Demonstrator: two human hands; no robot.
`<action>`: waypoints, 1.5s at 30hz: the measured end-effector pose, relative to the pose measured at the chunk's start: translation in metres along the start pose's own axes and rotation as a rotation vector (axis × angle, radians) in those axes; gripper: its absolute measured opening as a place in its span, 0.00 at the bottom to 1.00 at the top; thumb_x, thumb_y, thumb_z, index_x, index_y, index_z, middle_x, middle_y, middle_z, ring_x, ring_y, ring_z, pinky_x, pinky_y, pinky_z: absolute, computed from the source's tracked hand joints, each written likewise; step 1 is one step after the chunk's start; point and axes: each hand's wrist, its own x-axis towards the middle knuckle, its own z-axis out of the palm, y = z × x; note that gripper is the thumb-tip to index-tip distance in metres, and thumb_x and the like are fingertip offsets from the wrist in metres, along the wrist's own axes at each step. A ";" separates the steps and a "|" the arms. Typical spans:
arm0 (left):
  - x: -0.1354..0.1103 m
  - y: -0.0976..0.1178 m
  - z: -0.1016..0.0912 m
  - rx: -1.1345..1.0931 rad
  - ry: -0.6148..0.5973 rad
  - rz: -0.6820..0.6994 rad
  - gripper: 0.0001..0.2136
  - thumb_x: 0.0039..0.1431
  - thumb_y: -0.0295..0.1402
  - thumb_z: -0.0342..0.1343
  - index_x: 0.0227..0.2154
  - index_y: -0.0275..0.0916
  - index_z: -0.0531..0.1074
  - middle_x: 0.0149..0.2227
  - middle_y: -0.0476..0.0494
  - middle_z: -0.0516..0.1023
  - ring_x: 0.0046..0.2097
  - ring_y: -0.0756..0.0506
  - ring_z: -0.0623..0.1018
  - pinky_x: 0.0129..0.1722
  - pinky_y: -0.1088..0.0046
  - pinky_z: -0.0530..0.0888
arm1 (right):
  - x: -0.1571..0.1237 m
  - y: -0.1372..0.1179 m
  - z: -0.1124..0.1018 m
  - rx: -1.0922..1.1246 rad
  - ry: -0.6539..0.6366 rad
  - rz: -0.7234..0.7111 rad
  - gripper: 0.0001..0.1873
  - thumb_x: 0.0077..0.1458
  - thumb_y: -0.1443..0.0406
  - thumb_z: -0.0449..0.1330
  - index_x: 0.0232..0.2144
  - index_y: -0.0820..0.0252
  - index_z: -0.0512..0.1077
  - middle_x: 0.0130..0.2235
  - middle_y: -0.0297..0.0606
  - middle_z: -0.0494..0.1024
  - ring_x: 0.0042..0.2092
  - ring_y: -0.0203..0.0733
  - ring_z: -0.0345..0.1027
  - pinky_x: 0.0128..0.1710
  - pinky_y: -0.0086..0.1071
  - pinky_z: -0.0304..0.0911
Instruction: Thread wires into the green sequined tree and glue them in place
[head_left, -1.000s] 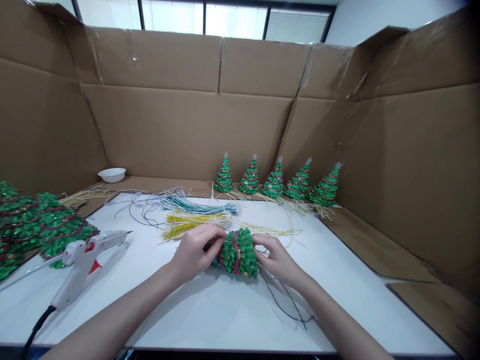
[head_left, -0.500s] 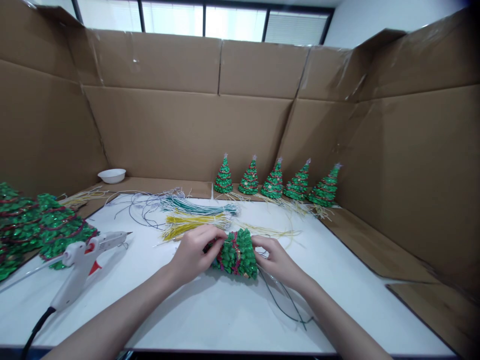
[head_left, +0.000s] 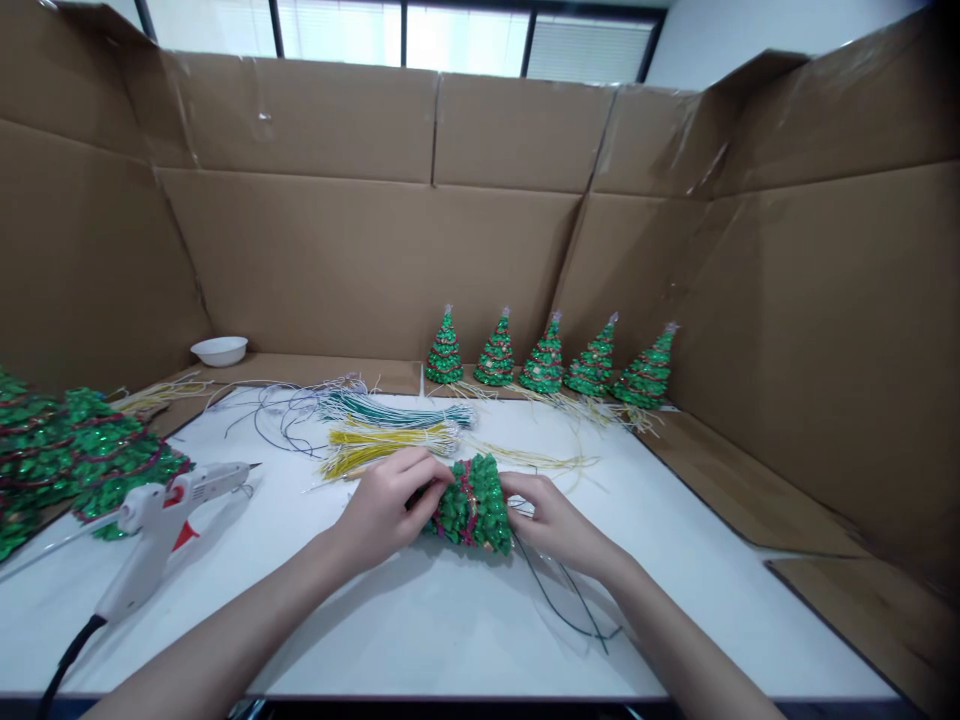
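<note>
Worked at a white table, with brown cardboard standing tall at the back and both sides, creased and patched with clear tape. Saw, above its top edge, bright windows in dark frames and, to the right, a pale wall. Noted flat sheets of cardboard down the table's right side. Held the tree near the middle, tipped over, wide end to the right; could not tell whether touching the surface. Pinched its left end between thumb and fingers of the left hand; set the right hand, fingers bent, at the wide end, but could not tell how closed. Noticed dark wires trailing near the right hand. Found yellow wires bundled beyond the left hand, green wires behind. Saw five standing trees along the back, a white bowl in the far left corner, and, beside more trees at left, a glue gun with black cable.
</note>
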 end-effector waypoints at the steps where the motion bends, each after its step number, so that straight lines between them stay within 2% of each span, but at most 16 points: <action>1: 0.000 0.001 -0.001 0.006 -0.013 0.002 0.07 0.64 0.26 0.47 0.35 0.38 0.71 0.31 0.45 0.72 0.34 0.48 0.72 0.34 0.73 0.69 | 0.000 0.000 -0.001 -0.009 0.001 -0.005 0.10 0.57 0.66 0.53 0.30 0.61 0.74 0.31 0.38 0.78 0.36 0.43 0.70 0.39 0.33 0.66; 6: 0.001 0.005 -0.004 0.023 -0.052 -0.001 0.08 0.64 0.26 0.47 0.36 0.38 0.71 0.32 0.44 0.72 0.35 0.47 0.72 0.35 0.72 0.70 | -0.002 -0.004 -0.003 -0.042 -0.004 -0.010 0.10 0.57 0.69 0.52 0.29 0.61 0.73 0.31 0.37 0.77 0.34 0.41 0.69 0.35 0.31 0.64; 19: 0.000 -0.001 0.000 0.000 0.003 0.014 0.08 0.64 0.26 0.47 0.37 0.38 0.71 0.30 0.45 0.73 0.33 0.48 0.73 0.33 0.73 0.70 | -0.001 -0.002 0.002 0.015 0.030 -0.012 0.11 0.56 0.68 0.53 0.30 0.60 0.75 0.33 0.38 0.79 0.37 0.44 0.72 0.40 0.33 0.66; 33: -0.003 -0.003 0.002 -0.011 0.036 -0.010 0.07 0.62 0.25 0.50 0.39 0.38 0.71 0.34 0.44 0.76 0.36 0.47 0.75 0.36 0.71 0.72 | 0.000 0.003 0.005 -0.008 0.055 -0.027 0.12 0.59 0.65 0.52 0.32 0.60 0.76 0.32 0.39 0.79 0.36 0.44 0.72 0.39 0.33 0.66; 45: -0.001 -0.006 0.002 -0.001 0.141 0.017 0.06 0.62 0.25 0.52 0.37 0.37 0.72 0.32 0.45 0.77 0.35 0.48 0.76 0.34 0.74 0.72 | 0.000 0.004 0.005 -0.020 0.061 -0.012 0.12 0.58 0.66 0.52 0.31 0.61 0.75 0.32 0.39 0.79 0.34 0.43 0.70 0.37 0.33 0.65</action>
